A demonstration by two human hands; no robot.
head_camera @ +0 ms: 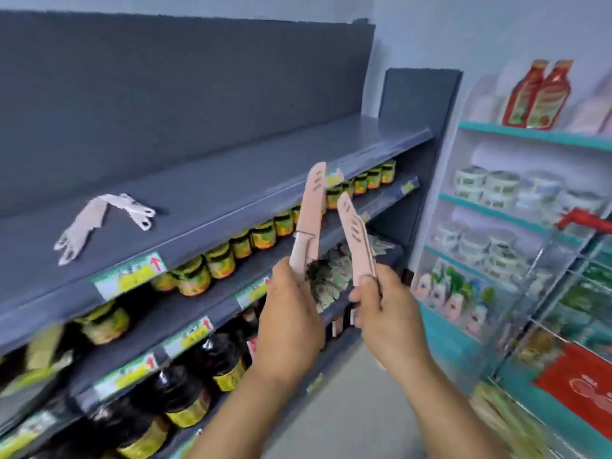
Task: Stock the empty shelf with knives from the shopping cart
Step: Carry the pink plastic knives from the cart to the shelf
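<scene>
Centre of the frame: left hand [291, 313] clenched round the handle of a pink sheathed knife [309, 215], blade end raised and tilted slightly right. Just right of it: right hand [385, 314] gripping the handle of a second pink knife [354, 230], blade end leaning up and left, tip near the first knife but apart from it. Both held up in front of the shelving, above the rows of goods, not touching any shelf.

Upper left of the frame: grey top shelf [231, 180], with a dark back panel behind. Two pale knives [82, 226] lying flat on its left part, and two more white knives [137, 210] just beside them, the two pairs meeting at the blade ends in an inverted V.

Below, left to centre: yellow-labelled jars [218, 261] lined along the next shelf, dark bottles [185, 395] on the shelf under it, price tags [129, 276] with red arrows on the shelf edges.

Right side of the frame: teal-edged white shelving [530, 134] carrying red sauce bottles [538, 94] on top and white tubs [486, 187] lower down. Far right edge: wire shopping cart [563, 286] with a red handle, contents blurred
</scene>
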